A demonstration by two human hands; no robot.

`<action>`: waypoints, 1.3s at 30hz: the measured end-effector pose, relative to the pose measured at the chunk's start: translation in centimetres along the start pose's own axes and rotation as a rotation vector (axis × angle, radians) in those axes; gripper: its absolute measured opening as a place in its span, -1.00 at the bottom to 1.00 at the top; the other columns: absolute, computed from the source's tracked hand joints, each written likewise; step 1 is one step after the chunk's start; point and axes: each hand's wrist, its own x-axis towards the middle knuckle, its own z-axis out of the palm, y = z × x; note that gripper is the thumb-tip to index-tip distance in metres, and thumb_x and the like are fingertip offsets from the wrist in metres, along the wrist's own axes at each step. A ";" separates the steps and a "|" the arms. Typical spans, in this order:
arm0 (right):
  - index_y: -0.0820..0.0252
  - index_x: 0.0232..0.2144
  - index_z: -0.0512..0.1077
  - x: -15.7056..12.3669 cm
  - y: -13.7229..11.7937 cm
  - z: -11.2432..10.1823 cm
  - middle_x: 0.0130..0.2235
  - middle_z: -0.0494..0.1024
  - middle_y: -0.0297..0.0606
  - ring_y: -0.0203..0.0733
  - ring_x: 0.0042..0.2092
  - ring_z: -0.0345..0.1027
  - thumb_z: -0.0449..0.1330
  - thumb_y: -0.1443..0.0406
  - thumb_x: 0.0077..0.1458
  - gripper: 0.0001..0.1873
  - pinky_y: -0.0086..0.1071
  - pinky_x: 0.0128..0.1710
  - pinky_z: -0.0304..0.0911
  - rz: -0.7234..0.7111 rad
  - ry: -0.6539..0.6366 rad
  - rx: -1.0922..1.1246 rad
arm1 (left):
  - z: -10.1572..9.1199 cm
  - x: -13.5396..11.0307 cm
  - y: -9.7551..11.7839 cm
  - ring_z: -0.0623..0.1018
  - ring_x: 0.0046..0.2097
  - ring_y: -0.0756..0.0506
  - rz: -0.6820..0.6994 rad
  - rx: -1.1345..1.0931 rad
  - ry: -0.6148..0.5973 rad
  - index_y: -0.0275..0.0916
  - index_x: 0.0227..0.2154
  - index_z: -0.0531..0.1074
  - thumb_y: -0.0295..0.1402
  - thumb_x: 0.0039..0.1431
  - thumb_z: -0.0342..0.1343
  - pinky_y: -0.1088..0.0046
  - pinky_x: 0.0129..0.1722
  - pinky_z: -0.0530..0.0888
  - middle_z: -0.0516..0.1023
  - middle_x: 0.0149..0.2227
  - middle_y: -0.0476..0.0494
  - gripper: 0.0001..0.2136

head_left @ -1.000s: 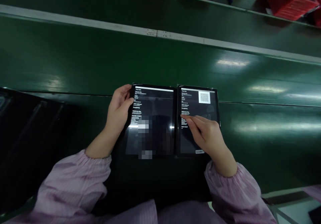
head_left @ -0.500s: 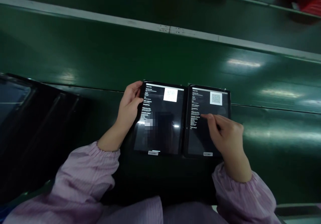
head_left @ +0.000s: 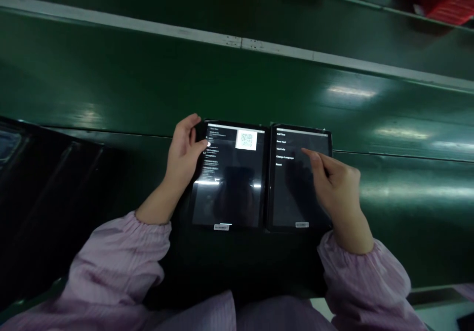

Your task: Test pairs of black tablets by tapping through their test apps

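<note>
Two dark tablets lie side by side with their screens lit. On the left tablet (head_left: 240,183), lines of text and a QR code show; its text looks overlapped. My left hand (head_left: 181,155) is at that tablet's upper left edge. The thumb touches the screen's edge and the index finger stretches apart toward the top corner; this hand is open. The right tablet (head_left: 283,197) displays a short menu including "Test Info". Over its screen is my right hand (head_left: 338,183), index finger pointing, thumb against it and the other fingers curled, holding nothing. Whether the fingertip touches the glass is unclear.
A green work surface (head_left: 140,79) spans the view, with a pale metal strip (head_left: 200,36) across it. Black trays (head_left: 40,187) are at the left. Red stacked items (head_left: 448,5) stand at the far upper right.
The right tablet's screen has gone from test info to a menu, and the left tablet's text has shifted. My left hand has loosened from the tablet's edge. My right fingertip has moved up.
</note>
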 end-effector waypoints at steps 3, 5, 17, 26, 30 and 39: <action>0.25 0.02 0.75 1.0 0.4 0.1 -0.47 0.66 -0.20 -0.22 -0.52 0.41 0.02 0.10 0.47 -0.45 -0.37 -0.48 0.18 0.025 -0.036 -0.013 | 0.2 1.1 -0.1 0.42 0.48 -0.28 0.011 -0.053 0.029 0.03 0.14 0.47 -0.40 0.07 0.25 -0.02 0.59 0.16 0.62 0.21 -0.11 -0.48; 0.27 0.00 0.76 1.5 0.5 0.3 -0.53 0.61 -0.21 -0.22 -0.55 0.36 0.01 0.07 0.46 -0.42 -0.35 -0.48 0.16 0.036 -0.055 -0.038 | 0.5 1.6 0.0 0.45 0.45 -0.29 0.014 -0.071 0.032 0.00 0.13 0.47 -0.42 0.04 0.22 -0.04 0.57 0.19 0.64 0.20 -0.14 -0.47; 0.26 -0.04 0.77 -1.2 0.9 -1.5 -0.67 0.25 -0.43 -0.30 -0.61 0.14 0.01 -0.03 0.46 -0.35 -0.40 -0.52 0.05 0.176 0.099 -0.001 | 0.9 2.4 0.3 0.53 0.38 -0.31 -0.022 0.005 -0.022 -0.07 0.11 0.47 -0.41 0.02 0.28 -0.09 0.52 0.30 0.64 0.17 -0.22 -0.48; 0.25 -0.08 0.79 -1.8 0.1 -0.8 -0.64 0.42 -0.33 -0.24 -0.58 0.31 0.02 0.01 0.45 -0.38 -0.37 -0.47 0.19 0.141 0.021 0.062 | 0.5 2.5 -0.2 0.52 0.38 -0.34 -0.013 -0.091 -0.035 -0.07 0.06 0.51 -0.41 -0.04 0.24 -0.12 0.56 0.20 0.66 0.15 -0.20 -0.49; 0.22 -0.06 0.79 -1.3 -0.1 -0.1 -0.67 0.39 -0.34 -0.22 -0.58 0.27 0.03 0.00 0.44 -0.40 -0.36 -0.48 0.21 0.108 -0.081 0.051 | -0.1 2.5 -0.6 0.48 0.41 -0.36 0.000 -0.105 -0.093 -0.06 0.10 0.49 -0.40 -0.05 0.29 -0.13 0.56 0.19 0.63 0.19 -0.21 -0.44; 0.28 -0.10 0.79 -2.3 -0.3 -1.1 -0.66 0.23 -0.42 -0.29 -0.60 0.14 0.03 0.01 0.43 -0.38 -0.39 -0.51 0.07 0.173 0.123 0.052 | -0.8 2.0 0.0 0.31 0.53 -0.44 -0.054 -0.050 -0.313 -0.02 0.38 0.33 -0.20 -0.01 0.42 -0.14 0.50 0.31 0.32 0.51 -0.33 -0.17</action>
